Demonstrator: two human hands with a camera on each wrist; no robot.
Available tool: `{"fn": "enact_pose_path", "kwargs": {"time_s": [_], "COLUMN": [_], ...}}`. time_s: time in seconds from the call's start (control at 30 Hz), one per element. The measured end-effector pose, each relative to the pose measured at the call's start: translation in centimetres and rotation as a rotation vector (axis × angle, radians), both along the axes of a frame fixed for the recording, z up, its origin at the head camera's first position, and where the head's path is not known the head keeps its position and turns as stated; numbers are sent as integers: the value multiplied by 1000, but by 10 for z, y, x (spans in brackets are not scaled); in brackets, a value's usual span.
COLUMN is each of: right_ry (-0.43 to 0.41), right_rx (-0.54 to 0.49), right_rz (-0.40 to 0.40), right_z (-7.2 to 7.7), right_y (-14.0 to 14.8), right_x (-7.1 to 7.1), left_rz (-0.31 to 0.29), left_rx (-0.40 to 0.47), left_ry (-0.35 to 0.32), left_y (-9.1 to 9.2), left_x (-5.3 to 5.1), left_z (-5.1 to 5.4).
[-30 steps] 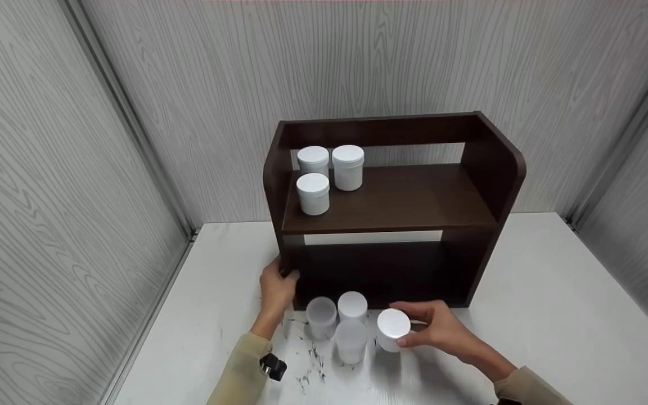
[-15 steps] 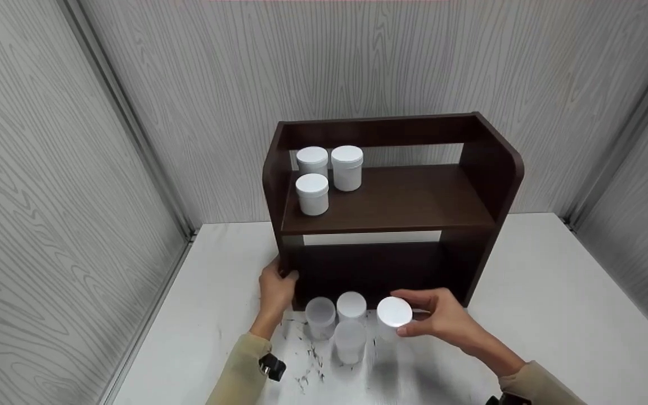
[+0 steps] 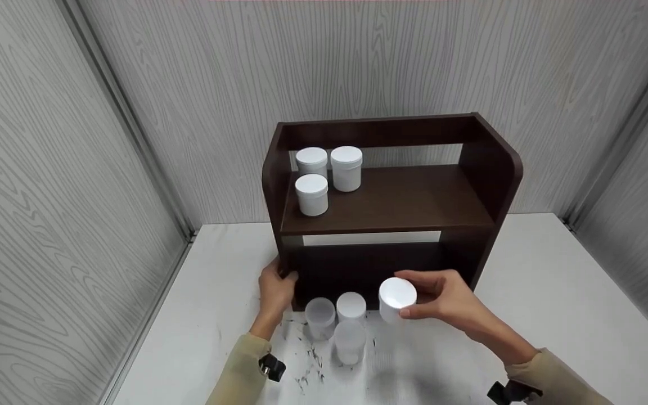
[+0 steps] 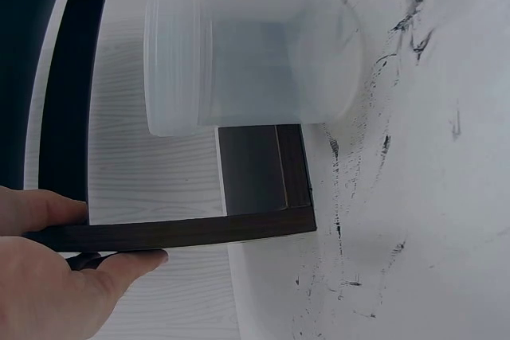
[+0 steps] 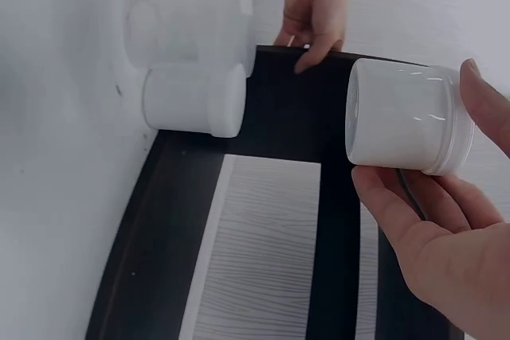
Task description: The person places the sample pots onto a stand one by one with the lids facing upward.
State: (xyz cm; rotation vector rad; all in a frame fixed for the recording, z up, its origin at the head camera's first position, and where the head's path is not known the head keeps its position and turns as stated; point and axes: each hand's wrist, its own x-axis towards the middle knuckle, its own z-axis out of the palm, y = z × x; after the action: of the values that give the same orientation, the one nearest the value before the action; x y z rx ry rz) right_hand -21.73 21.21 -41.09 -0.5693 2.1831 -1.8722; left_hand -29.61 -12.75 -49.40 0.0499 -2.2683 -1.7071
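Observation:
My right hand (image 3: 449,298) holds a white lidded jar (image 3: 396,299) between thumb and fingers, raised above the table in front of the shelf's lower level. In the right wrist view the jar (image 5: 406,117) shows a smooth white body and a ribbed lid edge. My left hand (image 3: 277,289) grips the left side panel of the dark brown shelf (image 3: 391,197); in the left wrist view the thumb and fingers (image 4: 127,267) lie on either side of that panel. Standing by the shelf's front edge are two translucent jars (image 3: 320,318) (image 3: 350,342) and a white jar (image 3: 351,306).
Three white lidded jars (image 3: 313,194) stand at the left of the shelf's upper level. Dark scuff marks (image 3: 315,360) streak the white table (image 3: 223,315). Grey wood-grain walls (image 3: 386,56) enclose the back and both sides.
My right hand has lifted the white jar off the table, up and toward the shelf. The left hand stays on the side panel, and the other jars have not moved.

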Motion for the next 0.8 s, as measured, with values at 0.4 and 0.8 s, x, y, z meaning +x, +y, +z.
{"fn": "enact_pose_path", "kwargs": {"time_s": [0.4,0.8], "right_ry": [24,77], "right_rx": [9,7], "right_rz": [-6,-27], "right_z": [33,68], "right_y": [-7,-17], "right_x": [-2,-8], "left_rz": [-24,-6], "left_rx": [8,8], "left_ry": [0,-5], "left_y": [0,-1], "left_x": [1,-1], "left_z": [0,-2]}}
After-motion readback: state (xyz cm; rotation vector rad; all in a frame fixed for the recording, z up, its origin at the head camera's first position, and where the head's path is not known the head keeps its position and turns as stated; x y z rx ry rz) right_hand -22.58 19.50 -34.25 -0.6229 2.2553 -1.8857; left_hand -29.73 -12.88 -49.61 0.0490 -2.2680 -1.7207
